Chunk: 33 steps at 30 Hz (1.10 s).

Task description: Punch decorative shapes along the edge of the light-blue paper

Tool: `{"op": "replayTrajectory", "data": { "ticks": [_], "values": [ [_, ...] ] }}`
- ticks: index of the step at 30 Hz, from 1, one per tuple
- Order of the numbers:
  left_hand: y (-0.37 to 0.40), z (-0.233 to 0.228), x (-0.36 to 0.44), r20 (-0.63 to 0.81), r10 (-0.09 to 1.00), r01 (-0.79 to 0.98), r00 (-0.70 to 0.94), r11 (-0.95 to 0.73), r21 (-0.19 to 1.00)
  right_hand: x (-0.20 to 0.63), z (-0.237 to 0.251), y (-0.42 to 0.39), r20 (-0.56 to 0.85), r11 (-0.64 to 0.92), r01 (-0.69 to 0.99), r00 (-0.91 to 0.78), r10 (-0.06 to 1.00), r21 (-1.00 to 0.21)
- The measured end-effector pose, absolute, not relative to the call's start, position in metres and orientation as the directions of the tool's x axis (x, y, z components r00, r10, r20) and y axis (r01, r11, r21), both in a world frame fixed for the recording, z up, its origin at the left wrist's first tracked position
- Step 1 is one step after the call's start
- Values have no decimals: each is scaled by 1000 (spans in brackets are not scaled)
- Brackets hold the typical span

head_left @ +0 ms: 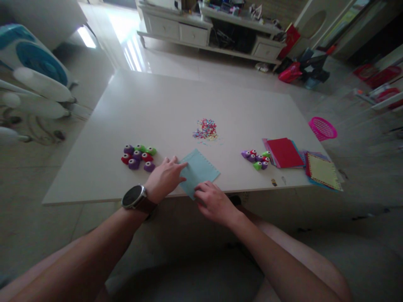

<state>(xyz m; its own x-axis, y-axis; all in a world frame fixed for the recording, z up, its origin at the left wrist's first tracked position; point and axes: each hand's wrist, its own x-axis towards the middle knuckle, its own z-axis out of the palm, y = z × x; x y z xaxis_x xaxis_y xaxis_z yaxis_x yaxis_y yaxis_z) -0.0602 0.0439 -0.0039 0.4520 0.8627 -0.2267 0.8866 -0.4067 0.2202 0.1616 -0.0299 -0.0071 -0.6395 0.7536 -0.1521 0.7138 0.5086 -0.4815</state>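
Observation:
A light blue sheet of paper (199, 168) with small notches along its upper right edge lies turned on the table's near edge. My left hand (166, 175), with a watch on the wrist, rests on the sheet's left side, index finger stretched out and thumb apart. At the near corner, the fingers of my right hand (214, 202) are closed on the paper; the fingertips are partly hidden. Just beyond the sheet is a pile of colourful paper confetti (206, 129). Purple, green and red craft punches (137, 155) are grouped left of my left hand.
More small punches (258, 158) stand to the right, beside a stack of coloured paper topped by red (287, 153). Yellow notched paper (323, 170) overhangs the white table's (151, 100) right corner. A pink basket (323, 128) is beyond it. A white cabinet (195, 35) stands behind.

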Motion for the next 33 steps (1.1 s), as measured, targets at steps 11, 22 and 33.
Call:
{"op": "replayTrajectory", "data": {
  "ticks": [11, 22, 33],
  "values": [
    [44, -11, -60, -237, 870, 897, 433, -391, 204, 162, -6, -29, -177, 503, 718, -641, 747, -481],
    [44, -7, -60, -275, 861, 902, 427, -384, 200, 163, -5, -28, -171, 500, 719, -637, 751, -483],
    [44, -11, -63, -251, 856, 887, 452, -402, 228, 185, -2, -12, -122, 416, 780, -522, 844, -467]
  ]
}}
